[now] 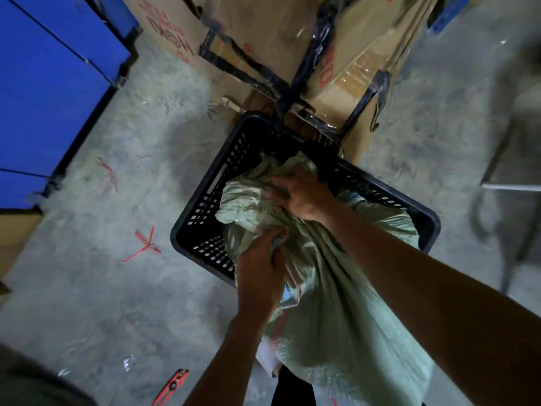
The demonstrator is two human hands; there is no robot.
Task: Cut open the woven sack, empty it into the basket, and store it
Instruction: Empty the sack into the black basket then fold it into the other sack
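Tipping the woven sack (336,288) over the basket (205,206), mouth toward 12 o'clock: left hand (259,276) and right hand (304,194) both fist bunched fabric. I'd lift the 6 o'clock end higher so everything slides out.

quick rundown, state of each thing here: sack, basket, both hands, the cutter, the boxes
woven sack: crumpled, its top end lying over the basket, gripped by both hands
basket: upright on the floor, open top, contents hidden by the sack
left hand: gripping bunched sack fabric
right hand: gripping the sack further up
red cutter: lying on the floor, untouched
cardboard boxes: taped shut
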